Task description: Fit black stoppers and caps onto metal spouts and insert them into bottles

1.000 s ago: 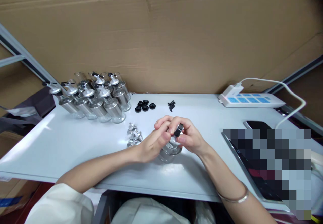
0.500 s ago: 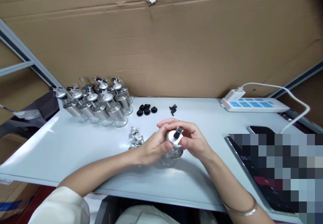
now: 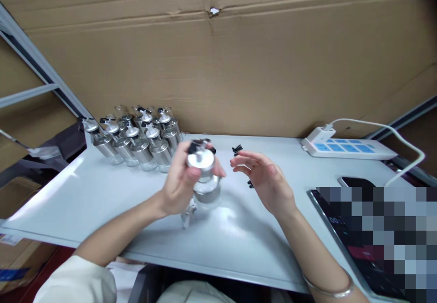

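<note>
- One bottle [image 3: 207,191], which step?
- Looked like moving, pourer [image 3: 200,159] on. Gripped top in left hand [image 3: 177,182], fingers curled close, over table [image 3: 102,194], right of bottle row [image 3: 139,150]. Held right hand [image 3: 273,184] half-open, empty.
- Next?
- Probably called for steady left grip.

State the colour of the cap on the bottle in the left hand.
Silver cap, with a black piece on top; best in the head view, slightly blurred.

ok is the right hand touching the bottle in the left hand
Apart: the head view shows pale tabletop between the right hand and the bottle in the left hand.
</note>
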{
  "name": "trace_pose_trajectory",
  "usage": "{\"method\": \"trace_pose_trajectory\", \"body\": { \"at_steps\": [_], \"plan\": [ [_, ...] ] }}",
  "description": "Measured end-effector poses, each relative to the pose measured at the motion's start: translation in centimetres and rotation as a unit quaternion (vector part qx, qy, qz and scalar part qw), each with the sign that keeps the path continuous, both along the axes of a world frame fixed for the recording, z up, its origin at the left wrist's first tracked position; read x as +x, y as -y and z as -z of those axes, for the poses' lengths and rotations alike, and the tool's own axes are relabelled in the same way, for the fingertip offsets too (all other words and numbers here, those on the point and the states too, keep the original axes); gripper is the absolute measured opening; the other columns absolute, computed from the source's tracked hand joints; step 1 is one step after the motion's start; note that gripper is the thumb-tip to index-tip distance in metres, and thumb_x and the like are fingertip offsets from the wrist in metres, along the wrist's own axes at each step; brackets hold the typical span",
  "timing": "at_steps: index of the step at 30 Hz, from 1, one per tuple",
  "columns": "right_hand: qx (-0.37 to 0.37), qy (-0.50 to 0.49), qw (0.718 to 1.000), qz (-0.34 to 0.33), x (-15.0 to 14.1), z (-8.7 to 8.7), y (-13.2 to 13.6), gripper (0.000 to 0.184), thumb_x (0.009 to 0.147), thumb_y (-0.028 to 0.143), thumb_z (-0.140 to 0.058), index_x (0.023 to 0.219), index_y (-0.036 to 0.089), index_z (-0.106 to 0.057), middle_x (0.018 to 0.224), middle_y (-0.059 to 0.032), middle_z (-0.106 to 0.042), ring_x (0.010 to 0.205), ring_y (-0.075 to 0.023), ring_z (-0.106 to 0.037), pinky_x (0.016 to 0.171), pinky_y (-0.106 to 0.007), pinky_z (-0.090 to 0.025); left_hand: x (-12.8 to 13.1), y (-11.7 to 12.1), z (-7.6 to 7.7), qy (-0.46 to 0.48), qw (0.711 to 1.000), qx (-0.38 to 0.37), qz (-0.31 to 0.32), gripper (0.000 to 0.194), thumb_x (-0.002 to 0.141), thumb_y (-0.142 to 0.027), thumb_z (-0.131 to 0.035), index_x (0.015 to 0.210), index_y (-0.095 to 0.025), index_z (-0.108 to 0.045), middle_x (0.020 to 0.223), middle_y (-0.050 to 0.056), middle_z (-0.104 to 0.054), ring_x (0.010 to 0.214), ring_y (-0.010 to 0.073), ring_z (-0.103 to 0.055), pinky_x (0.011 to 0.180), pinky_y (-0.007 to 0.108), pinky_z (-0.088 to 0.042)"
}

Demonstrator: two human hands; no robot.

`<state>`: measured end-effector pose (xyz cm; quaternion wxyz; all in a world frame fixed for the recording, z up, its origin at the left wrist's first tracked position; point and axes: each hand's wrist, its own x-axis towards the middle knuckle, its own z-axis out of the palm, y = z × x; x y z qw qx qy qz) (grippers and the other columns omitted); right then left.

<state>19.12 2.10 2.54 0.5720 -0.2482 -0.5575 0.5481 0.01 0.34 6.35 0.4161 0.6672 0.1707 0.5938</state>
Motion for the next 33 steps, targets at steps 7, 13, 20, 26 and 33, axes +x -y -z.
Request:
{"method": "trace_pose_trajectory", "body": {
  "at_steps": [7,13,20,26,33],
  "plan": [
    [-0.016,-0.011,1.0,0.01,-0.2,0.1,0.2,0.037,0.082,0.056,-0.06,0.099,0.026,-0.073,0.088,-0.0054,-0.072,0.089,-0.0228,-0.065,0.081,-0.038,-0.05,-8.5,-0.1,-0.1,0.043,0.939,0.031,-0.34,0.036,0.085,-0.058,-0.056,0.096,-0.025,-0.053,0.063,-0.003,-0.057,0.059,0.0173,-0.063,0.06,0.033,-0.052],
    [-0.019,0.01,1.0,0.004,-0.6,0.1,0.4,0.032,0.08,0.05,-0.064,0.098,0.025,-0.073,0.084,-0.0054,-0.073,0.083,-0.0221,-0.065,0.08,-0.038,-0.051,-15.0,-1.7,4.0,0.004,0.895,0.007,-0.446,0.025,0.091,-0.049,-0.051,0.094,-0.024,-0.051,0.069,-0.005,-0.058,0.065,0.0139,-0.059,0.068,0.029,-0.047],
    [-0.018,0.02,0.999,0.017,-0.7,0.4,0.1,0.031,0.081,0.048,-0.062,0.095,0.024,-0.073,0.079,-0.0056,-0.071,0.08,-0.0225,-0.065,0.078,-0.039,-0.052,-16.3,-4.8,6.4,-0.076,0.805,0.014,-0.588,0.04,0.09,-0.056,-0.043,0.102,-0.018,-0.049,0.086,0.001,-0.056,0.076,0.0161,-0.057,0.077,0.032,-0.045],
    [-0.01,0.015,1.0,0.013,-0.8,0.8,0.1,0.027,0.083,0.046,-0.062,0.096,0.025,-0.074,0.079,-0.004,-0.071,0.079,-0.02,-0.064,0.078,-0.036,-0.05,-17.5,-5.6,7.1,-0.145,0.728,0.036,-0.669,0.051,0.09,-0.061,-0.034,0.106,-0.015,-0.049,0.094,0.007,-0.055,0.088,0.0199,-0.056,0.086,0.035,-0.046],
    [-0.011,0.04,0.999,0.03,-1.0,1.0,0.0,0.029,0.08,0.048,-0.064,0.092,0.024,-0.075,0.076,-0.0042,-0.071,0.077,-0.021,-0.064,0.079,-0.038,-0.05,-19.2,-6.6,7.5,-0.153,0.707,0.046,-0.689,0.044,0.092,-0.056,-0.033,0.107,-0.016,-0.048,0.104,0.011,-0.053,0.103,0.0231,-0.053,0.098,0.04,-0.041]
  ]
}}
